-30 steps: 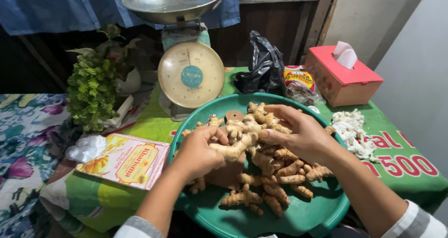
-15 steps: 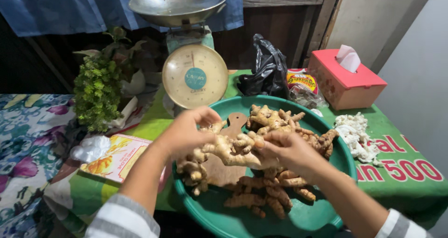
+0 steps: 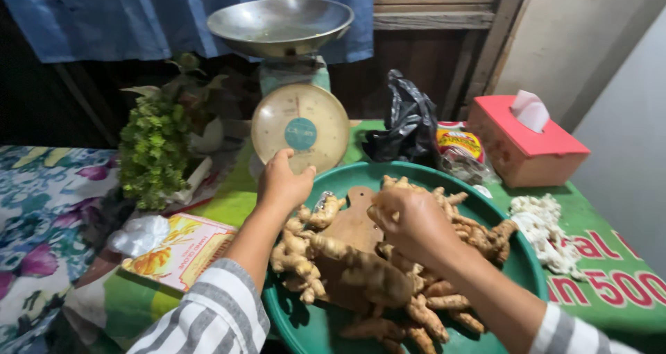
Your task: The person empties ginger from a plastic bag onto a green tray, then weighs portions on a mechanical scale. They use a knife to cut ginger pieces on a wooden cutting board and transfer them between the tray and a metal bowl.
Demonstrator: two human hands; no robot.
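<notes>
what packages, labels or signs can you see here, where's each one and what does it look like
Tissue box: right rear, red and rectangular, white tissue sticking up.
Snack packet: left of the tissue box, yellow and red, crinkly.
Flat packet: left of the green basin, yellow-orange, rectangular.
Scale dial: behind the left hand, round, cream, teal centre.
Table cover: right edge, green, red lettering.

A blue curtain (image 3: 104, 17) is seen hanging at the back, dark wooden boards (image 3: 444, 21) beside it — a pale plaster wall (image 3: 590, 41) rises at right. The table is covered by a green cloth (image 3: 610, 271) and, at left, a floral one (image 3: 41, 222). Light is dim.
</notes>
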